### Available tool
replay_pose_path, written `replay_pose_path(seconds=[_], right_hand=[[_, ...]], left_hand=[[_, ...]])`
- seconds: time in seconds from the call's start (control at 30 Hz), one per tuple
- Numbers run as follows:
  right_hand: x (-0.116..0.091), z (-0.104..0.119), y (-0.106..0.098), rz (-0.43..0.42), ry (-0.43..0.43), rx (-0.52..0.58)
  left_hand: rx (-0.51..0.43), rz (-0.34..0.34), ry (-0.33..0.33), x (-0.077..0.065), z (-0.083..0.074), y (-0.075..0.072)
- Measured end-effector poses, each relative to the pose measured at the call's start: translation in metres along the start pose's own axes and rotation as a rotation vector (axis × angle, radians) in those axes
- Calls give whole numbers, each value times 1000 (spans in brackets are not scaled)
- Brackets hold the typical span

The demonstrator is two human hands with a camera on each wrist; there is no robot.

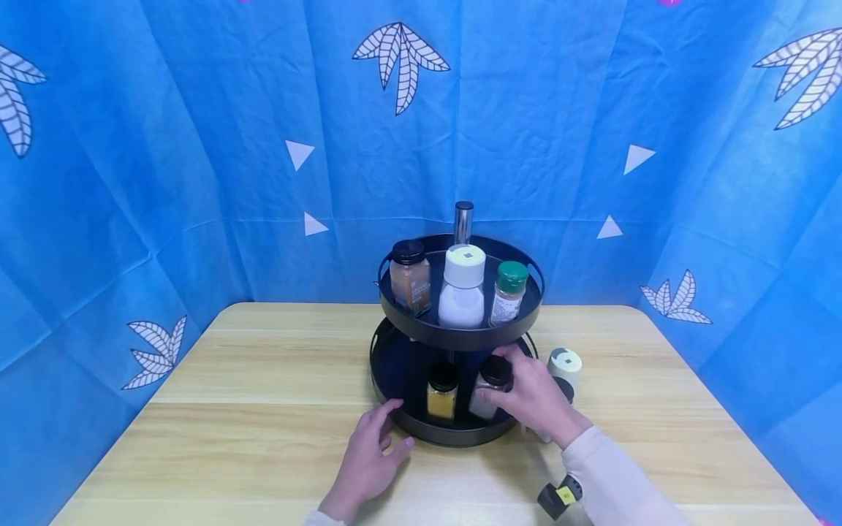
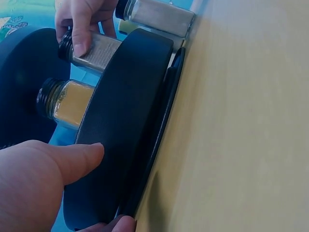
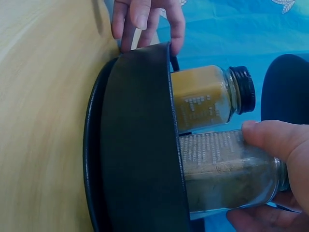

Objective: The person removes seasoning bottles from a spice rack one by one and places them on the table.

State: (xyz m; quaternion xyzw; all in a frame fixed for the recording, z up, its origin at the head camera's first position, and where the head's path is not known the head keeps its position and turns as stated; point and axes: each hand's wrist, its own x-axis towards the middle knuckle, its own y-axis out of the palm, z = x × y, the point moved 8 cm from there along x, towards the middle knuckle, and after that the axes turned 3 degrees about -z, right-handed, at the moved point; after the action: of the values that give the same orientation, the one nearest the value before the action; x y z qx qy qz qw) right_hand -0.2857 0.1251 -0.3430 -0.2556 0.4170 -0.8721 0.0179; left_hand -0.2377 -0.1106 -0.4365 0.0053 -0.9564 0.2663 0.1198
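Observation:
My right hand (image 1: 538, 394) grips a glass spice jar (image 3: 222, 169) of greyish powder with a black lid, thumb on one side and fingers on the other. The jar is within the lower tier (image 1: 454, 437) of a black two-tier round rack, its base hidden behind the rim in the wrist views. Left of it stands a jar of yellow powder (image 1: 441, 404), also black-lidded. My left hand (image 1: 370, 456) is at the lower tier's front left, its fingers loosely bent and touching the rim, the thumb extended along the outer wall.
On the upper tier (image 1: 454, 338) stand a brown spice jar (image 1: 411, 281), a white bottle (image 1: 462, 303) and a green-capped jar (image 1: 506, 296). Right of the rack, partly behind my right hand, are a white-capped container (image 1: 566, 363) and another black-lidded jar (image 2: 161, 18) on the wooden table (image 1: 276, 409).

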Motion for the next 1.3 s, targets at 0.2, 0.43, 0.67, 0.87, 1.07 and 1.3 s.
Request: replay_pose_path(seconds=[0.2, 0.43, 0.67, 0.87, 1.07, 1.3], right_hand=[[1, 2, -6, -16, 11, -11], [3, 5, -12, -48, -18, -13], [4, -1, -12, -16, 31, 27], [4, -1, -16, -32, 13, 36], [2, -1, -22, -45, 11, 29], [1, -4, -27, -50, 30, 18]], left_hand=[[8, -2, 10, 0, -1, 0], [10, -1, 15, 0, 1, 0], [18, 7, 8, 1, 3, 1], [14, 10, 18, 0, 1, 1], [7, 12, 21, 0, 1, 2], [5, 11, 10, -1, 2, 2]])
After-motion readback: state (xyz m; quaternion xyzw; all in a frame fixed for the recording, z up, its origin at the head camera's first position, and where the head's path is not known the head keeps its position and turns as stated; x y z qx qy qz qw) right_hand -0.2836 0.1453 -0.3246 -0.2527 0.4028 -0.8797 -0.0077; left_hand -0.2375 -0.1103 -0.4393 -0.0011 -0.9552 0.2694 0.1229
